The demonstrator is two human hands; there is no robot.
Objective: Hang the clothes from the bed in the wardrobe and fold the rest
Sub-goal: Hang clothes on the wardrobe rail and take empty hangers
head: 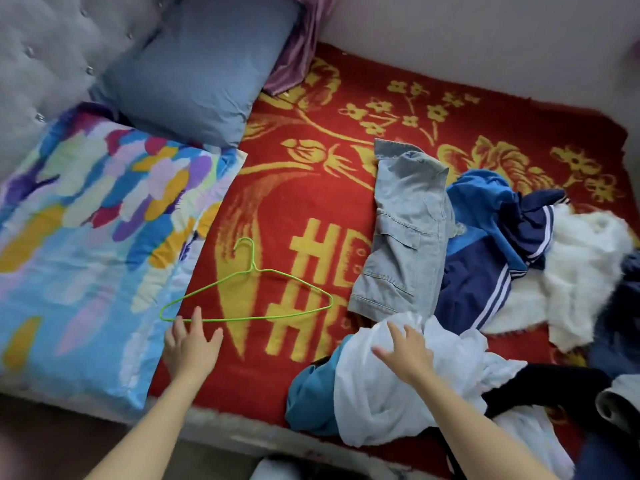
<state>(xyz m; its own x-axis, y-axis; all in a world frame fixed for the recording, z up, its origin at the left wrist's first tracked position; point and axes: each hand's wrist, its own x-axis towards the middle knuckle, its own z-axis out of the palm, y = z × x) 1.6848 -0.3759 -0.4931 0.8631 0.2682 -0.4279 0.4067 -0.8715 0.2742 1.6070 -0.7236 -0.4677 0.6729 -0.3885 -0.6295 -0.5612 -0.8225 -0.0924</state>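
A green wire hanger (pixel 249 296) lies flat on the red and yellow blanket (pixel 311 188). My left hand (pixel 190 344) hovers open just below the hanger's left corner, fingertips at its bottom wire. My right hand (pixel 405 351) is open, fingers spread over a sheer white garment (pixel 398 393) at the near edge. Under that garment lies a teal piece (pixel 311 393). Further back lie light denim shorts (pixel 405 230), a blue and navy striped top (pixel 491 244) and a white fluffy garment (pixel 581 268).
A multicoloured folded duvet (pixel 90 244) and a blue pillow (pixel 197 71) fill the left side against a grey tufted headboard (pixel 45 46). A black garment (pixel 554 379) and dark blue clothes (pixel 620 306) lie at the right edge. A wall borders the bed's far side.
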